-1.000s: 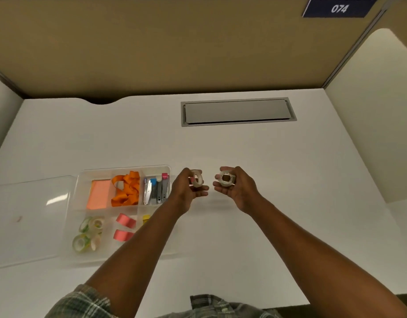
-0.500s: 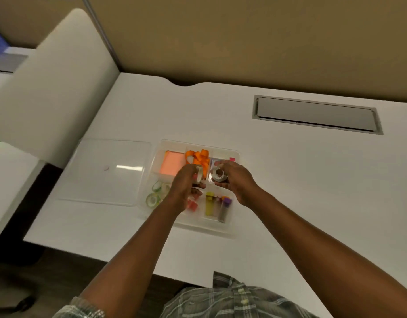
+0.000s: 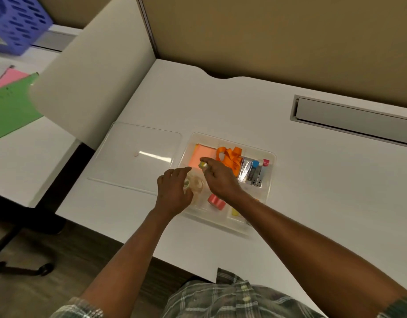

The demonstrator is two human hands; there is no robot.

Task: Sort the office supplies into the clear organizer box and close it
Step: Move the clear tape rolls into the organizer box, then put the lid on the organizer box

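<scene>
White cubicle surface, clear organizer box [image 3: 270,177] open. Left hand [image 3: 173,191] and right hand [image 3: 218,177] each pinch a tape roll [image 3: 203,165] over the front-left compartment; lower gently, release flat beside stored rolls.

1. We see both hands farther left over the clear organizer box [image 3: 270,171] than half a second ago, now above its near-left compartment.
2. The left hand [image 3: 173,191] has dropped among the tape rolls [image 3: 196,183] there, fingers curled around one.
3. The right hand [image 3: 218,177] has reached past the orange ribbon [image 3: 230,157] and now pinches its small roll [image 3: 203,165] over the pink sticky notes [image 3: 203,153].
4. The view has swung left, revealing a neighbouring desk with green paper [image 3: 9,111].
</scene>
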